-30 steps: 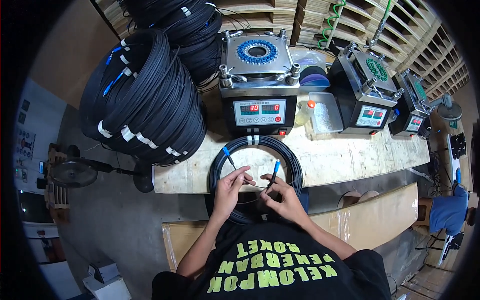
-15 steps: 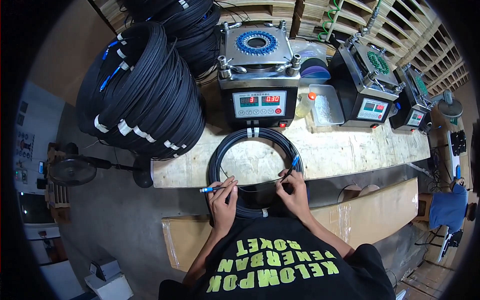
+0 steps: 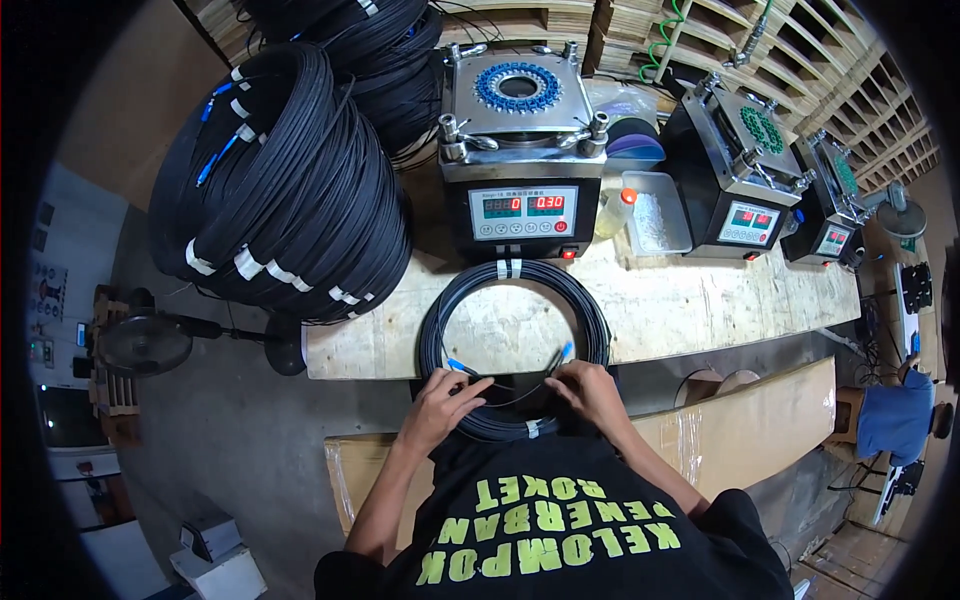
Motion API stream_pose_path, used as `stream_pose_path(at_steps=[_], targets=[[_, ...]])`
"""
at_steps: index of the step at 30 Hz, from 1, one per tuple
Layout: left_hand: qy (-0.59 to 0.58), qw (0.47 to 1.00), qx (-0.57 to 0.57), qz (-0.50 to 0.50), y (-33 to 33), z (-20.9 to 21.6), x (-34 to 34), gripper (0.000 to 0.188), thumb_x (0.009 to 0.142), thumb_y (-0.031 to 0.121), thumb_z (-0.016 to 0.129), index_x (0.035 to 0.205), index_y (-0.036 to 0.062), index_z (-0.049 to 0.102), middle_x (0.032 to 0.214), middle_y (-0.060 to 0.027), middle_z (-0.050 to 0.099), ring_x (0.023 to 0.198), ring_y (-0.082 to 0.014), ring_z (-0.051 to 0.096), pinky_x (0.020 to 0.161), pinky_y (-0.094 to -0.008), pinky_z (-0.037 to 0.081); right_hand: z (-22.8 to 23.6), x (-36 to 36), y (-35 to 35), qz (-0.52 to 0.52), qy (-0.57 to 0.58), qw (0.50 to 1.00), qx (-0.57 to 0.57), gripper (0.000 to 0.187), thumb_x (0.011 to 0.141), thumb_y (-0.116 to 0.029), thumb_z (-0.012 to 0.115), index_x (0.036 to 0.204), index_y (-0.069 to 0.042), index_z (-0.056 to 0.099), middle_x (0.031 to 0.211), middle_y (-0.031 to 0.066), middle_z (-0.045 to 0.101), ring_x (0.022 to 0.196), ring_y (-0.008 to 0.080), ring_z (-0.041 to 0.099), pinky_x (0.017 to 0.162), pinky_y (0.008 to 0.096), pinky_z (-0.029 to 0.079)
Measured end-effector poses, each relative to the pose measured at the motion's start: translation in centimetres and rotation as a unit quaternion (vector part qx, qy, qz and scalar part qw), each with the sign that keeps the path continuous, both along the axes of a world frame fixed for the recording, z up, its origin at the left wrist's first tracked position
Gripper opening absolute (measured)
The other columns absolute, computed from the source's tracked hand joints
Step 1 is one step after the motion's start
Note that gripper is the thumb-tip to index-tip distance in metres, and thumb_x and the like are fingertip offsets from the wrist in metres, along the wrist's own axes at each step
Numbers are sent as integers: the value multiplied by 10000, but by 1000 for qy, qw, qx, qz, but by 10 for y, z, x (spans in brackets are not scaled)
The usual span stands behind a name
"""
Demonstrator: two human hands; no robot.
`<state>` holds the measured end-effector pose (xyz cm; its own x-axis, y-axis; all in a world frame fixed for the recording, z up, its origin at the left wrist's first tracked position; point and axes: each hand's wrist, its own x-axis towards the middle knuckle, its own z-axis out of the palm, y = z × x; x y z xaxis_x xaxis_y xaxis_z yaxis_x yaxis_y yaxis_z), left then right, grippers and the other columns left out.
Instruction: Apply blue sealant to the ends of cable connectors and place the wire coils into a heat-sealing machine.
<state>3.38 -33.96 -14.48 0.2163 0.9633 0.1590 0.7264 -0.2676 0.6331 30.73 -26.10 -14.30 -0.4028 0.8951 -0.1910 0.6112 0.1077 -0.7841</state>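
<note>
A black cable coil (image 3: 593, 310), bound with white tape, lies partly on the wooden bench and partly over its front edge. My left hand (image 3: 432, 412) is at the coil's near left side, fingers pinched on a cable end whose blue connector (image 3: 456, 366) points up and left. Across the ring, my right hand (image 3: 592, 393) pinches the other cable end, its blue connector (image 3: 567, 350) pointing away from me. A thin slack length of cable curves between both hands, over the coil's opening.
Behind the coil stands a polishing machine (image 3: 520, 180) with a ring of blue parts on top. A tall stack of black coils (image 3: 300, 200) is at left. Rightward are an orange-capped bottle (image 3: 612, 215), a clear tray (image 3: 658, 212) and more machines (image 3: 745, 180). Cardboard (image 3: 740, 420) lies below.
My left hand has turned, so its connector points up and away instead of left. The right hand's fingers have lowered slightly with its connector. The near machine's display reading has changed.
</note>
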Motion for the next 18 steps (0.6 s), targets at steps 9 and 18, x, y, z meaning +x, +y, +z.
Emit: stream_pose_path(at_steps=[9,18], targets=[[146,981,-35,-125,12,27,-16,136,881,238,707,865,116,764,927,-26,612,1028,-212,542,1030,-475,351,-1,20,-4,167,-123,974,92,136,887,-181,671,916,-64,734,910,116,648,811,326,674,687,432,545],[212,966,-29,-145,1,32,-5,156,887,250,696,992,156,763,1021,-35,577,1100,-234,515,1032,-499,327,29,39,2,250,-115,959,66,216,953,-213,611,1081,-80,724,1071,158,553,807,356,665,711,453,543]])
